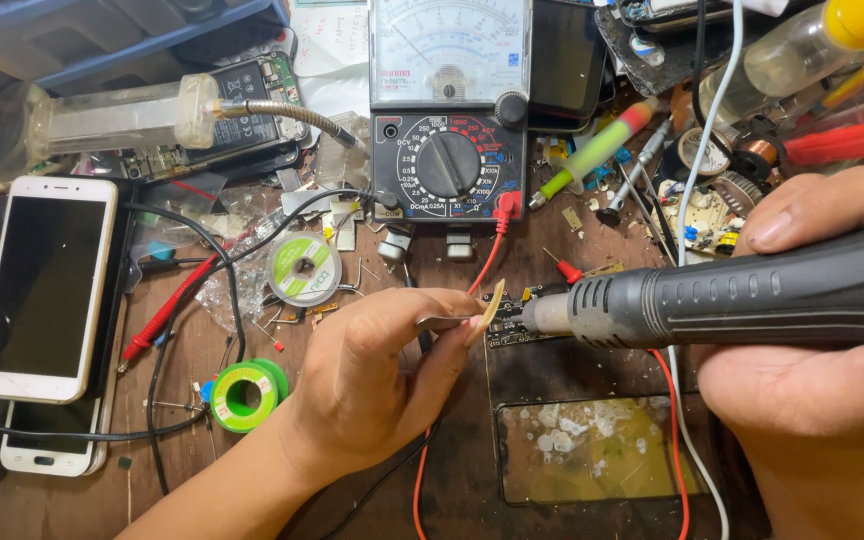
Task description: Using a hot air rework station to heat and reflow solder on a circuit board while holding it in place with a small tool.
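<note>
bench [62, 500]: brown wood, scuffed and pretty cluttered | back edge: grey-blue plastic tray [102, 40] top left, papers [332, 50] beside it | light: bright, even, soft shadows | walls, floor, windows: out of shot

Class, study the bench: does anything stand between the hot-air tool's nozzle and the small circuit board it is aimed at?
Nothing visible does. The hot-air tool in the right hand has its nozzle right at the circuit board; the left hand's tweezers approach from the opposite side.

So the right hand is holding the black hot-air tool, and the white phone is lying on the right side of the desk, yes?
Not quite. The head view shows the white phone on the left side of the desk. The right hand does hold the black hot-air tool.
</note>
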